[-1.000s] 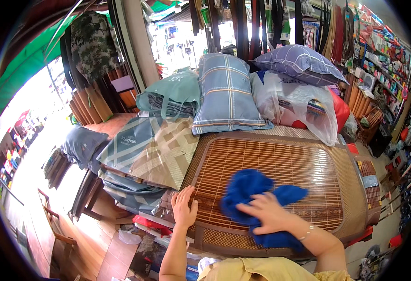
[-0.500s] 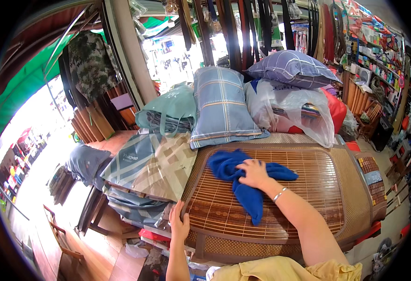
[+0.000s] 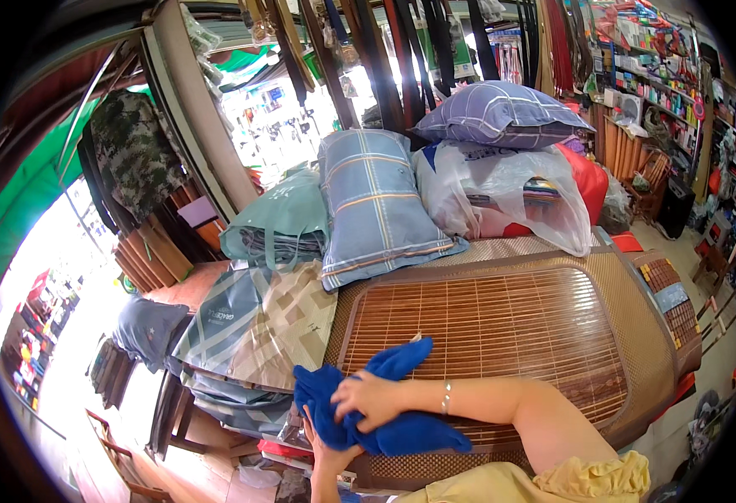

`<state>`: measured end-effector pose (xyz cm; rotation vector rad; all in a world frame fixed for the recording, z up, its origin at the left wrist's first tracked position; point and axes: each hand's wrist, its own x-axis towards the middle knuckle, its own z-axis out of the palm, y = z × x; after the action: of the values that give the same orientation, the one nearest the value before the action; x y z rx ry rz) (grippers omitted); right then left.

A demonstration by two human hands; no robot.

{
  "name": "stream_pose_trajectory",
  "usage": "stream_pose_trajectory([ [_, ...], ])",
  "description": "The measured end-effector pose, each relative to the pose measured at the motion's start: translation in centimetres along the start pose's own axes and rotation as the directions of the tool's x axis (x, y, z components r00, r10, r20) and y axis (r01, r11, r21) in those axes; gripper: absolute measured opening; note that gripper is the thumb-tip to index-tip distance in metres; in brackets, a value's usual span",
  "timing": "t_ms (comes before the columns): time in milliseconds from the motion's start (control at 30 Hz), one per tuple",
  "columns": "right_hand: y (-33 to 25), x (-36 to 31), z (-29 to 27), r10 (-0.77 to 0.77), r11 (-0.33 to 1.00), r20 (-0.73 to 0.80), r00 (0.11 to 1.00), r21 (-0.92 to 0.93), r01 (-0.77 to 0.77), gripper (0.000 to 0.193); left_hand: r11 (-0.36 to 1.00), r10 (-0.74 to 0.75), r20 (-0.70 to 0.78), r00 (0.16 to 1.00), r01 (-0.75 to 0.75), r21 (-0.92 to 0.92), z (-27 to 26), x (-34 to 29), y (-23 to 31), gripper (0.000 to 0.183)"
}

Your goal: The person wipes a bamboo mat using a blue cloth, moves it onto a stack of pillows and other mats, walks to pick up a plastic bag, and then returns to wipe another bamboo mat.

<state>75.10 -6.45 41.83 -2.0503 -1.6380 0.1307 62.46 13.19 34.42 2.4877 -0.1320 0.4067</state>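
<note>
My right hand is bunched over a bright blue cloth, its fingers curled into the folds. The cloth lies crumpled at the near left corner of a brown bamboo-slat mat with a woven tan border. One end of it points up across the slats and another trails toward the near edge. My left hand is just below, against the cloth at the mat's corner. The blue folds cover most of its fingers, so their grip is hidden.
Left of the mat is a stack of packaged bedding. Behind stand a green bag, a blue plaid pillow and a white plastic bag under a purple plaid pillow. A rolled slat mat lies at the right. Belts hang overhead.
My right hand has drawn the blue cloth from the mat's middle to its near left corner, beside my left hand. The cloth now overlaps my left fingers, and the view has shifted slightly.
</note>
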Motion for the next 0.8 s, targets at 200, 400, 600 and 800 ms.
stream_pose_trajectory([
  [200,10.8,-0.2,-4.0,0.527,0.781,-0.327,0.784,-0.176,-0.599,0.049,0.99,-0.052,0.16,0.986,0.03,0.136,-1.6,1.3,2.7,0.122],
  [400,14.7,-7.1,-7.0,0.619,0.651,-0.433,0.656,-0.185,-0.736,0.049,0.995,-0.021,0.121,0.992,0.01,0.098,-1.3,1.0,2.5,0.116],
  [600,3.0,-4.7,-1.7,0.114,0.976,-0.094,0.989,-0.174,-0.129,0.054,0.988,0.038,0.049,0.998,-0.044,0.147,-0.7,0.2,1.6,0.116],
  [800,6.7,-2.9,-3.8,0.223,0.959,-0.223,0.949,-0.123,-0.254,0.048,0.992,0.047,0.093,0.995,-0.057,0.114,-1.0,0.8,2.3,0.106],
])
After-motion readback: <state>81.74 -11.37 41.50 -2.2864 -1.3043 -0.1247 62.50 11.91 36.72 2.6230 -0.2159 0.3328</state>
